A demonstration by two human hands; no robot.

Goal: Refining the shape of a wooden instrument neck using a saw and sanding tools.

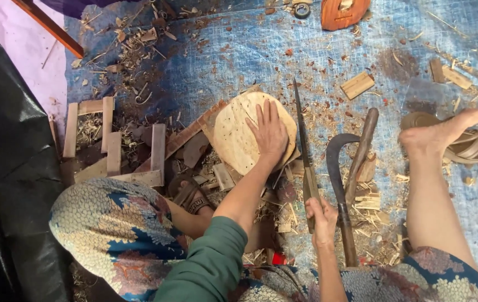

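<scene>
- Left hand, fingers spread, presses flat on the round wooden slab mid-tarp.
- Right hand grips the long knife, blade just beside the slab's right edge.
- Likely trimming that edge; next cut needs a steady slab.

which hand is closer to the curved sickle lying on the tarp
Right. The right hand grips the long knife just left of the sickle, nearly touching its handle. The left hand lies flat on the round wooden piece, farther left.
</scene>
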